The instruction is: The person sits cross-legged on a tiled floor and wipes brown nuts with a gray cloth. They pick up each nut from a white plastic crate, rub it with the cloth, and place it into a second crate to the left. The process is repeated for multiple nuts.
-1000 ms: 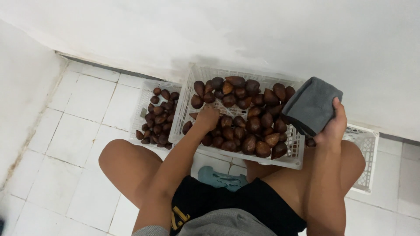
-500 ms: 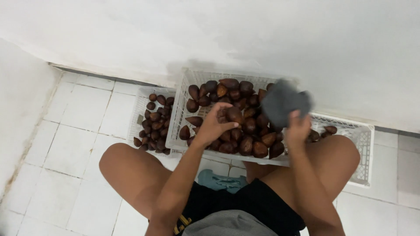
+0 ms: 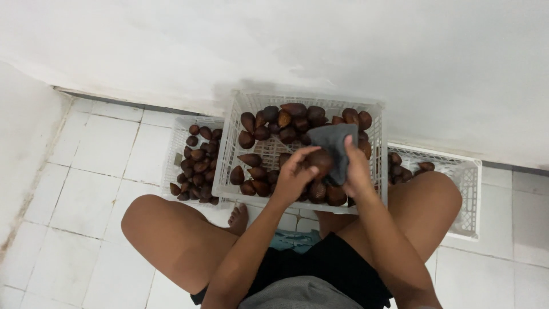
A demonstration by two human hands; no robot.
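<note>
left hand (image 3: 294, 174) pinched a brown fruit (image 3: 320, 161) | right hand (image 3: 355, 166) had brought the grey cloth (image 3: 333, 143) down, gripping it against the fruit | over middle crate (image 3: 229, 154)

a white crate (image 3: 174, 150) of brown fruit stands left of the middle one, another white crate (image 3: 464, 189) right, on the white tiled floor (image 3: 86, 189) against a white wall (image 3: 343, 51).
</note>
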